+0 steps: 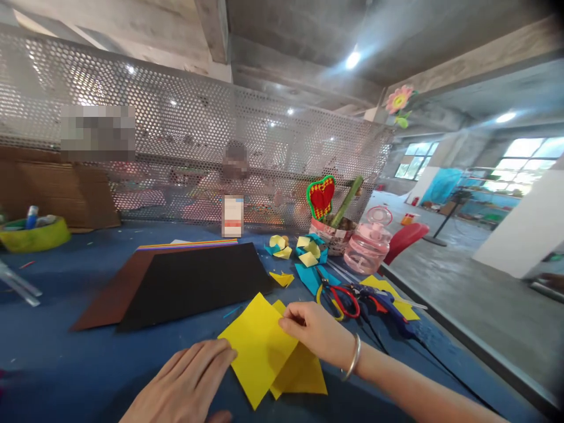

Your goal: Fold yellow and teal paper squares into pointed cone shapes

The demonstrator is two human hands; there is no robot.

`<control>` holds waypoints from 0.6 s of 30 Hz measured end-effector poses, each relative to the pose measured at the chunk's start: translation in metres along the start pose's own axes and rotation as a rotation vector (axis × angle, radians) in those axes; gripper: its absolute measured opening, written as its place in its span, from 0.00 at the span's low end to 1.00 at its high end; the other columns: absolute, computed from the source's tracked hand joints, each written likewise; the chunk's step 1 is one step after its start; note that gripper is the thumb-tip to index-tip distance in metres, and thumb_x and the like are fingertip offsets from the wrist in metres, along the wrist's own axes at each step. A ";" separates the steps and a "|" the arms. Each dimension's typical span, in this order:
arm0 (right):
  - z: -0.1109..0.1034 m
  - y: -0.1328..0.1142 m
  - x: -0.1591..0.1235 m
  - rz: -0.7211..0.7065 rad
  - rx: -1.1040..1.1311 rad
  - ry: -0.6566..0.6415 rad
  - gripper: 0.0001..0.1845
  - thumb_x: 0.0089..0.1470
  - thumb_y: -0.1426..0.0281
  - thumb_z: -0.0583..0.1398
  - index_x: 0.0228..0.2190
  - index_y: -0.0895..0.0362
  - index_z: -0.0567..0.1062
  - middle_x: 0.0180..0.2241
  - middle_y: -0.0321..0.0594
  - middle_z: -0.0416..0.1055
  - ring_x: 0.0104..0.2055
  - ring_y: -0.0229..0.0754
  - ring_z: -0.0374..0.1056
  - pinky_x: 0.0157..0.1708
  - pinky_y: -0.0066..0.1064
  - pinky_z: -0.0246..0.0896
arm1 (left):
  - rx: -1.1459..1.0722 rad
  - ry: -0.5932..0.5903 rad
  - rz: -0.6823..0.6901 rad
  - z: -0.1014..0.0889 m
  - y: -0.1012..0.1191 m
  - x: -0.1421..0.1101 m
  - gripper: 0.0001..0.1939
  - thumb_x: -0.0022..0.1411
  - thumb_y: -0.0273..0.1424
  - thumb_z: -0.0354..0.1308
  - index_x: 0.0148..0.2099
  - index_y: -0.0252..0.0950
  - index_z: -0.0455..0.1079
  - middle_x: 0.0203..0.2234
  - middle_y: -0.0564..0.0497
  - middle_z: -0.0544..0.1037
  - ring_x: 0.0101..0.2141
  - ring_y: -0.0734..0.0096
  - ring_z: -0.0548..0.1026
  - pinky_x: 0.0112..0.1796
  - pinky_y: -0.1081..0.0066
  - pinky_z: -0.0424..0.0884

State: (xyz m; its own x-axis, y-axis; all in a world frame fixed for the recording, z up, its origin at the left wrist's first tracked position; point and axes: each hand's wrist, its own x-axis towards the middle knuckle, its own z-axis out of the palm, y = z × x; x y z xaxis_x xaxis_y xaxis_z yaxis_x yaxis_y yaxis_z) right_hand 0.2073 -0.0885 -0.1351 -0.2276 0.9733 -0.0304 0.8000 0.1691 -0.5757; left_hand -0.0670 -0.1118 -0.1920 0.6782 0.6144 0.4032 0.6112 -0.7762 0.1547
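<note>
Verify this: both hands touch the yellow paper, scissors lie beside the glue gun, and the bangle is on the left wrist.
One error: the head view shows the bangle on the right wrist. The left hand and right hand touch the yellow paper, and the scissors lie beside the glue gun.

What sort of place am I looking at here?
Probably a craft workshop: a blue table holds scissors, a glue gun and folded paper pieces, under a bare concrete ceiling.
</note>
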 end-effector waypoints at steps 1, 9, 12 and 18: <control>0.004 -0.003 -0.001 0.003 0.054 -0.009 0.14 0.57 0.65 0.54 0.23 0.59 0.69 0.20 0.31 0.59 0.23 0.32 0.54 0.23 0.25 0.45 | 0.027 0.022 -0.010 -0.002 0.004 -0.001 0.32 0.56 0.40 0.59 0.62 0.42 0.60 0.55 0.44 0.73 0.52 0.53 0.73 0.51 0.63 0.70; 0.021 -0.020 -0.015 0.012 0.560 -0.166 0.16 0.57 0.59 0.54 0.29 0.59 0.70 0.24 0.34 0.63 0.26 0.35 0.59 0.26 0.26 0.53 | 0.139 0.235 0.116 -0.024 0.012 0.003 0.21 0.61 0.19 0.48 0.52 0.44 0.70 0.47 0.55 0.79 0.48 0.67 0.75 0.52 0.70 0.68; 0.018 -0.021 -0.018 -0.149 0.587 -0.108 0.19 0.61 0.67 0.51 0.53 0.56 0.63 0.36 0.40 0.71 0.35 0.38 0.67 0.35 0.29 0.62 | -0.083 0.290 0.073 -0.026 0.007 0.003 0.21 0.61 0.16 0.45 0.48 0.40 0.72 0.43 0.51 0.79 0.44 0.72 0.77 0.46 0.78 0.71; 0.020 -0.020 -0.023 -0.521 0.025 0.108 0.14 0.52 0.71 0.62 0.43 0.50 0.75 0.45 0.42 0.67 0.46 0.43 0.66 0.43 0.35 0.65 | -0.313 0.246 0.067 -0.019 0.003 0.008 0.22 0.60 0.16 0.48 0.51 0.44 0.69 0.50 0.51 0.76 0.49 0.70 0.76 0.45 0.75 0.74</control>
State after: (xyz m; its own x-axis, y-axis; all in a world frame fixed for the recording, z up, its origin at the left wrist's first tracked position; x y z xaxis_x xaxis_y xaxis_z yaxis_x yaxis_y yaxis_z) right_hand 0.1857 -0.1172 -0.1394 -0.5320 0.7718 0.3483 0.5821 0.6321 -0.5115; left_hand -0.0677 -0.1119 -0.1716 0.5710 0.5383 0.6198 0.3891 -0.8423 0.3730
